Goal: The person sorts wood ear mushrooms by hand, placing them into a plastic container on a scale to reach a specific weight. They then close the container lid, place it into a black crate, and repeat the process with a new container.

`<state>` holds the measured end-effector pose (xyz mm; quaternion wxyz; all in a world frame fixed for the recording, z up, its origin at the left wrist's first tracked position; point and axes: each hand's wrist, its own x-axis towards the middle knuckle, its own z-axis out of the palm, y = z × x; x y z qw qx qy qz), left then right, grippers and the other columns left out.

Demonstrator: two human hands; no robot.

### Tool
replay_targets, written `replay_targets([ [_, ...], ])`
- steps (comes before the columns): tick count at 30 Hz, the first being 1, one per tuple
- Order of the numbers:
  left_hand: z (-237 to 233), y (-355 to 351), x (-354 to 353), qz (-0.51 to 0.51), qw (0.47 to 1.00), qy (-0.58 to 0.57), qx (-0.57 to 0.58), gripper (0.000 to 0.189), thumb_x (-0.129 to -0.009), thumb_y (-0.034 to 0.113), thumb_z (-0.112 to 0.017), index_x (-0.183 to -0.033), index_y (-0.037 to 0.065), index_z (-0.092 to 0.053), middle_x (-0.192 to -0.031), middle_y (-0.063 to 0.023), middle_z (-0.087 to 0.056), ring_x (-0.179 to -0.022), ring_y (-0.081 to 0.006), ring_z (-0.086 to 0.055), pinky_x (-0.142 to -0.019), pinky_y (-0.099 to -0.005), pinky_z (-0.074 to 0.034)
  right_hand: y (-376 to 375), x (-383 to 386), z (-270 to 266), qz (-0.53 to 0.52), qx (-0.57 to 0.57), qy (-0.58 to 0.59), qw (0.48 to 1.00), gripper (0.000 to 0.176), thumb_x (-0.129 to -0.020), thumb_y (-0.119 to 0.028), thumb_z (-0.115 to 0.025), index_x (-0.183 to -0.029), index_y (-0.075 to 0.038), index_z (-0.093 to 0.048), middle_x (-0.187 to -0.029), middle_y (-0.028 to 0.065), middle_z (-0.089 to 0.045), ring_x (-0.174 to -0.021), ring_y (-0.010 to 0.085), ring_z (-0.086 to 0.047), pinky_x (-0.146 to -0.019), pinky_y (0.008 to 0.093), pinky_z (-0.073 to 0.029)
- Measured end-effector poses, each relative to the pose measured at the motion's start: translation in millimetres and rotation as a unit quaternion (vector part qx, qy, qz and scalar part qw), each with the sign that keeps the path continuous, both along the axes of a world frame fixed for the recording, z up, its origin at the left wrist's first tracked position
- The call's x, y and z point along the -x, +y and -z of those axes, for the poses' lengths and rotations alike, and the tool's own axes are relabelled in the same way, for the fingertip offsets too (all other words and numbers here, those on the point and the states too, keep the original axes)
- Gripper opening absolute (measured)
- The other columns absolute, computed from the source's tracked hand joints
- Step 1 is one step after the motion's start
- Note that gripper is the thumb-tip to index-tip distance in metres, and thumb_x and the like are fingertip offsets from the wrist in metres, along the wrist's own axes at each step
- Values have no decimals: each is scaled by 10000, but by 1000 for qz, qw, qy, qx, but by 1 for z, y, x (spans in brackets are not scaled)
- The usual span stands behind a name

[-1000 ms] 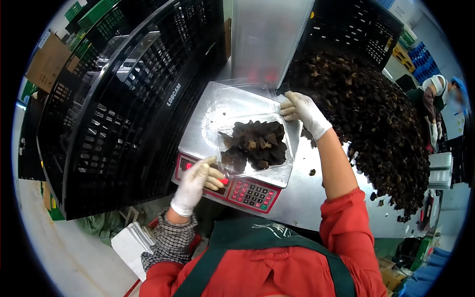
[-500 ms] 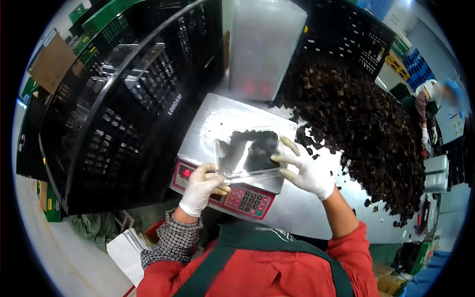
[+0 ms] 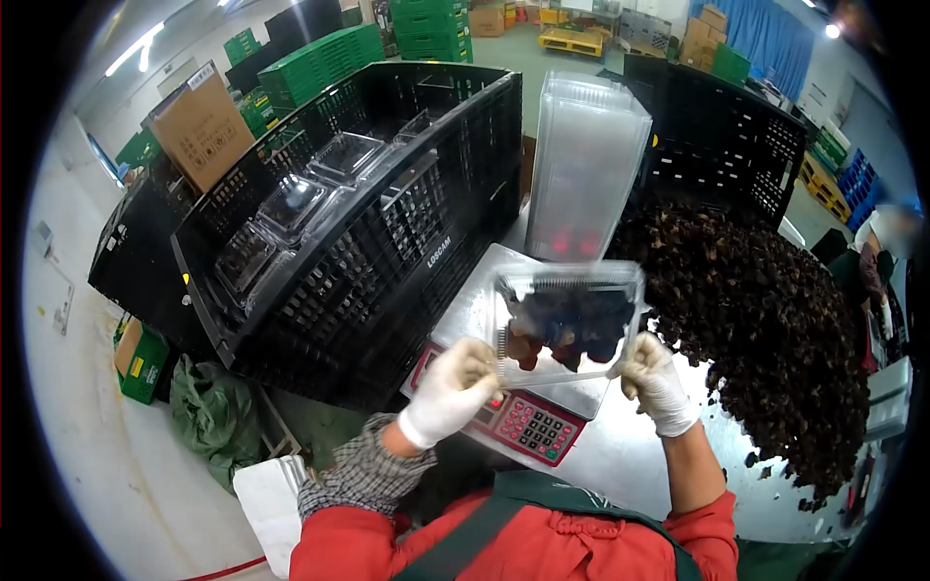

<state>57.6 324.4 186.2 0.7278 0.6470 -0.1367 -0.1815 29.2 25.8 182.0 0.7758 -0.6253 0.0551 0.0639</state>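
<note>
A clear plastic box is held tilted up above the metal pan of the electronic scale. Inside it lie dark brown pieces that look like wood ear mushrooms. My left hand, in a white glove, grips the box's lower left corner with thumb and fingers. My right hand, gloved too, pinches the lower right corner. Whether the lid is fully pressed down cannot be made out. The scale's red keypad shows below the box, between my hands.
On the left stands a black crate holding several clear boxes. A tall stack of translucent containers rises behind the scale. To the right, a large heap of dark mushrooms covers the metal table. Another person is at the far right.
The box has come up off the scale pan and tilted, with both hands now at its lower corners. My view has lifted, showing more of the room and the left crate's contents.
</note>
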Motion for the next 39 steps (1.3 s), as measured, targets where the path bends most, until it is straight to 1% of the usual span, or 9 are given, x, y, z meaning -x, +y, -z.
replay_targets([
  [4,-103,38,7,-28,960,-279,-20,332,-832,55,-701,-1072,26,-472,-1013,-62,-568,-930,-149,-597,-738,-269,-515,35,-17,-85,-73,20,-103,992,137,-807,-20,-602,-890,-15,-493,-828,126,-642,-551,90,-514,-492,208,-417],
  [9,-204,80,-57,-193,949,-241,60,240,-839,146,-708,-963,55,-524,-924,-35,-591,-809,-122,-596,-663,-251,-517,107,-40,-127,-183,-98,-159,965,355,-881,-36,-580,-1210,37,-469,-1044,141,-638,-773,122,-593,-723,248,-509],
  [13,-257,120,-143,-299,890,-308,-152,228,-830,203,-719,-859,67,-538,-798,-18,-587,-647,-110,-582,-561,-250,-511,76,-52,-79,-95,68,-248,962,432,-923,-84,-560,-1328,7,-442,-1151,153,-606,-810,130,-611,-732,267,-521],
  [19,-247,142,-309,-405,798,-311,-320,395,-728,285,-781,-875,3,-547,-752,-62,-620,-625,-159,-622,-526,-309,-536,-49,2,-2,206,141,-66,966,236,-929,-113,-545,-1110,27,-603,-889,98,-678,-640,100,-595,-598,227,-502],
  [21,-233,165,-381,-434,739,-325,-400,610,-703,368,-786,-1044,-83,-557,-912,-175,-661,-825,-280,-666,-765,-408,-547,-81,42,18,314,172,-9,934,220,-913,-152,-559,-1075,-14,-616,-859,49,-663,-631,108,-586,-554,239,-444],
  [23,-211,205,-459,-466,726,-220,-455,962,-733,428,-744,-1394,-96,-283,-1417,-332,-345,-1332,-416,-355,-1074,-440,-339,-104,86,28,387,157,36,908,212,-922,-179,-566,-1073,-37,-612,-841,42,-647,-623,95,-576,-553,234,-449],
  [28,-203,176,-479,-410,723,-298,-470,883,-781,472,-689,-1377,-87,-355,-1368,-321,-428,-1285,-378,-438,-1044,-395,-375,-135,178,70,500,127,84,852,221,-953,-241,-559,-1052,-51,-612,-852,46,-635,-580,85,-560,-530,214,-459],
  [34,-244,114,-457,-308,697,-410,-501,626,-827,442,-640,-1163,-85,-597,-1143,-258,-632,-1074,-337,-613,-913,-348,-468,-119,186,95,428,180,129,876,261,-954,-216,-544,-1085,1,-606,-863,77,-645,-595,113,-587,-535,226,-481],
  [39,-210,152,-474,-197,645,-392,-626,534,-785,433,-617,-984,-60,-665,-989,-251,-671,-929,-355,-649,-813,-397,-503,-107,209,117,408,179,184,876,270,-952,-193,-538,-1101,24,-600,-870,91,-653,-578,122,-590,-532,230,-488],
])
